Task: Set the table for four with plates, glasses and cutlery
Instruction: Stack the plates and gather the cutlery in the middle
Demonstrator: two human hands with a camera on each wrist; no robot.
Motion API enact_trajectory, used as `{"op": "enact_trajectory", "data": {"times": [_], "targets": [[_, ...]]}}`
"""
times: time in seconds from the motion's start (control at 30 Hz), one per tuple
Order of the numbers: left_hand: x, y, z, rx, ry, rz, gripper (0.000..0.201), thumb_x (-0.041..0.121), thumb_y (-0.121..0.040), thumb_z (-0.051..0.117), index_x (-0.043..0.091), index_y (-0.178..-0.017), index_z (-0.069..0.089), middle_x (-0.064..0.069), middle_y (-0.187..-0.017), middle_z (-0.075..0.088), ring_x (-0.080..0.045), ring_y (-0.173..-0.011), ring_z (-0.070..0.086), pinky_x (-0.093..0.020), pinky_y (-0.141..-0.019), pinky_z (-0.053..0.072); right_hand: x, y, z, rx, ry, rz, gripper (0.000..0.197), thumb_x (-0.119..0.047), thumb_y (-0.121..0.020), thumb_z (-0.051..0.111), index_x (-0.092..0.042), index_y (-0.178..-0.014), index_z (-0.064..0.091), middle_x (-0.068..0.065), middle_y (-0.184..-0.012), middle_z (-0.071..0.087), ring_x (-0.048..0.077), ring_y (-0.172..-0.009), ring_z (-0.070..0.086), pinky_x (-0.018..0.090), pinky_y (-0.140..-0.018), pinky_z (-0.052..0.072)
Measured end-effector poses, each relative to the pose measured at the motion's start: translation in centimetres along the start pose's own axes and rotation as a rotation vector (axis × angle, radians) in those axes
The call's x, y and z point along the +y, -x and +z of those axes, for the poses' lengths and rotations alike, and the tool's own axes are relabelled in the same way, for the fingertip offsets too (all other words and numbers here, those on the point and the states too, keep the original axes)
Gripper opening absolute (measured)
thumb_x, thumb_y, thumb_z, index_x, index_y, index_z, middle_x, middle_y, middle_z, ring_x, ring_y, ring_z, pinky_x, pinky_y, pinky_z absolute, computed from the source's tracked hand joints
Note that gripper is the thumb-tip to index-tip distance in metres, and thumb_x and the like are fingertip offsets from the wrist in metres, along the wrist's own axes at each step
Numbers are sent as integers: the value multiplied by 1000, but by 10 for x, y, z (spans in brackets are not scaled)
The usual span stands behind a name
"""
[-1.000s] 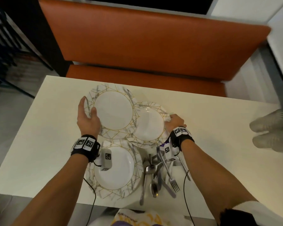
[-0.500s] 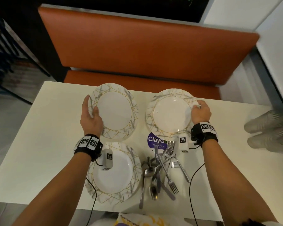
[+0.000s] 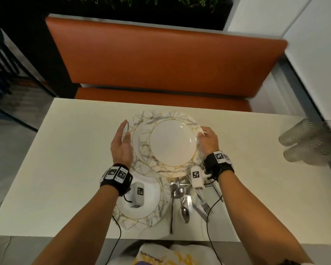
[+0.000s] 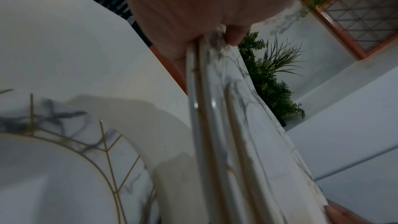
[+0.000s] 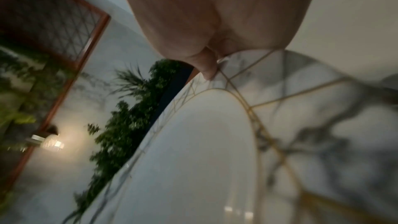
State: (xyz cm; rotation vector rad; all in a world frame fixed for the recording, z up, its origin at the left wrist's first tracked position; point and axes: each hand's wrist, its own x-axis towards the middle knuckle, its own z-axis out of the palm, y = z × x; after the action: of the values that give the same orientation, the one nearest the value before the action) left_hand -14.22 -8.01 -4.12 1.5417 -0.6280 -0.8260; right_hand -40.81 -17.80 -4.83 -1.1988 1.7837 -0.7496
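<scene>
Two white plates with gold lines and grey marbling overlap in the middle of the table. The upper plate [image 3: 172, 142] [image 5: 215, 142] is pinched at its right rim by my right hand [image 3: 203, 134], thumb on top. The lower plate [image 3: 139, 119] sticks out to the left and back. My left hand [image 3: 125, 131] holds its left rim, thumb over the edge; the left wrist view shows the two rims [image 4: 215, 108] close together. A third plate [image 3: 151, 203] [image 4: 53, 168] lies near the front edge under my left wrist. A pile of cutlery [image 3: 183, 197] lies beside it.
Clear plastic glasses [image 3: 304, 144] lie on their sides at the table's right edge. An orange bench [image 3: 161, 60] runs along the far side of the white table [image 3: 65, 159]. Plants stand behind the bench.
My right hand carried its plate left and now holds it over the left hand's plate. Half a second ago the two plates were side by side. A purple label by the cutlery is now covered.
</scene>
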Motion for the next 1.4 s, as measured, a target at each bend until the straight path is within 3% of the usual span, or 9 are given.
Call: {"op": "enact_trajectory", "data": {"times": [0.17, 0.37, 0.53, 0.7, 0.83, 0.93, 1.13, 1.27, 1.4], "targets": [[3, 13, 2, -41, 63, -76, 43, 17, -107, 46, 42, -134, 68, 14, -148, 55, -13, -144, 46, -36, -121, 37, -1, 37, 15, -16, 103, -18, 31, -18, -106, 38, -13, -135, 50, 16, -118, 64, 27, -96, 56, 29, -81, 40], [6, 28, 3, -69, -5, -62, 38, 27, -112, 37, 34, -143, 58, 8, -152, 52, -10, -139, 45, -31, -115, 36, -1, 56, 12, -20, 128, -67, 41, -16, -108, 37, -21, -147, 44, 16, -135, 60, 34, -122, 58, 29, -94, 41], [12, 41, 5, -54, 48, -179, 39, 23, -102, 60, 29, -136, 44, -5, -135, 62, -19, -112, 65, -39, -98, 55, -8, 63, 18, 98, 102, -110, 41, -12, -107, 37, -17, -144, 53, 16, -133, 61, 33, -123, 56, 28, -98, 40], [6, 52, -5, 11, 194, -203, 63, 22, -88, 70, 33, -147, 51, -2, -140, 64, -23, -129, 62, -47, -111, 50, -14, 69, 25, 128, 91, -116, 43, -14, -108, 36, -19, -148, 50, 18, -132, 58, 34, -122, 56, 33, -97, 43], [-10, 67, -16, 112, 196, -228, 69, 32, -84, 79, 38, -146, 51, 3, -142, 64, -18, -130, 63, -46, -111, 51, -12, 75, 34, 15, 168, -107, 44, -17, -109, 36, -24, -152, 44, 15, -135, 53, 31, -121, 56, 24, -84, 32], [-24, 76, -29, 168, 181, -262, 81, 40, -81, 86, 41, -151, 46, 7, -149, 58, -16, -137, 56, -45, -115, 46, -7, 78, 43, -91, 211, -184, 44, -16, -108, 38, -23, -152, 44, 16, -129, 54, 31, -116, 57, 26, -83, 35], [-28, 70, -74, 283, 67, -214, 71, 17, -92, 78, 30, -154, 46, 5, -149, 54, -16, -135, 55, -39, -113, 48, 8, 88, 60, -369, 137, -162, 44, -34, -106, 43, -20, -146, 51, 9, -139, 61, 22, -116, 60, 36, -106, 47], [-22, 50, -115, 229, -57, -125, 66, 13, -94, 75, 26, -153, 48, 1, -146, 58, -13, -133, 55, -33, -111, 48, 30, 90, 78, -433, 533, -120, 37, -29, -101, 50, -17, -134, 59, 5, -130, 65, 27, -122, 60, 32, -100, 47], [-25, 27, -153, 194, -167, -92, 65, 20, -92, 77, 37, -149, 52, 2, -149, 57, -19, -137, 55, -45, -114, 48, 50, 102, 98, -455, 900, -127, 43, -48, -95, 49, -24, -130, 57, 2, -121, 69, 33, -123, 55, 49, -116, 32]]}}
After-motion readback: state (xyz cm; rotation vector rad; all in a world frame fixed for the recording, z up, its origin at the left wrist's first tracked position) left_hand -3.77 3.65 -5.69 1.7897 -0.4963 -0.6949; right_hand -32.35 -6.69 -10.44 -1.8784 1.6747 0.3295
